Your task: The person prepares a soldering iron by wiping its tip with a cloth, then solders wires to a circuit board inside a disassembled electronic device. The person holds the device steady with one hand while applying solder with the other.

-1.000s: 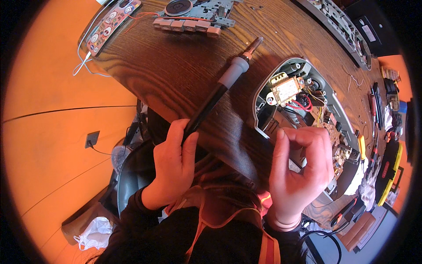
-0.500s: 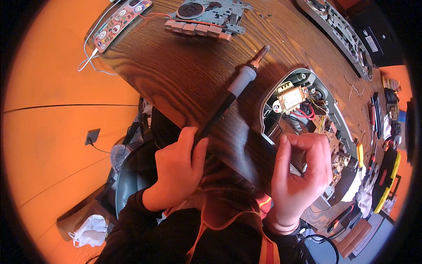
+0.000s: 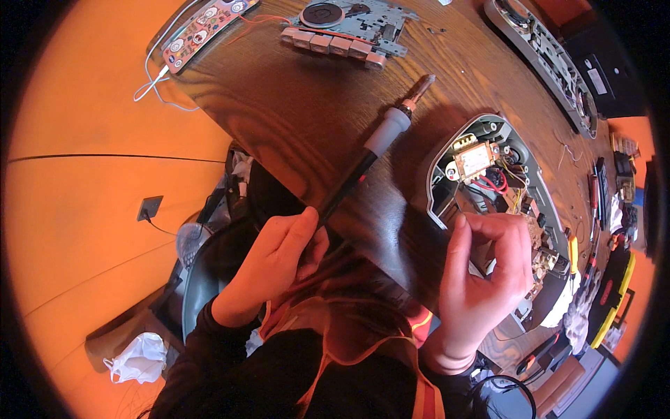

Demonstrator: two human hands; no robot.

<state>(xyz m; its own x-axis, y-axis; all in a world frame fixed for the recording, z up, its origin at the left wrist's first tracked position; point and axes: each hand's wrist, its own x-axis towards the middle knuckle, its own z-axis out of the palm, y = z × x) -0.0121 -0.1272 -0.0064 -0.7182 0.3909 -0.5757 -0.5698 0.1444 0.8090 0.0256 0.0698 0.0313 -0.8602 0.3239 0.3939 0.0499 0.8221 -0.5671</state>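
Observation:
My left hand (image 3: 272,262) is closed round the tail end of a soldering iron (image 3: 387,131), by its cord end. The iron has a black and grey handle, and its metal tip points away to the far right over the wooden table. My right hand (image 3: 488,279) holds thumb and forefinger together in a pinch; whatever is between them, if anything, is too small to make out. Just behind that hand lies an open grey plastic casing (image 3: 441,157) with a metal-cased part (image 3: 474,160), coloured wires and a circuit board inside. My right hand hides part of the board.
At the far side sits a cassette mechanism (image 3: 356,31) with a row of keys. A phone in a patterned case (image 3: 202,38) lies at the far left, cabled. Another long grey casing (image 3: 541,59) stands at the far right. Several tools, including a yellow-handled one (image 3: 574,255), lie rightward.
My left hand has rolled over, its thumb now lying along the iron's tail end. The view has shifted slightly, while my right hand keeps its pinch by the casing.

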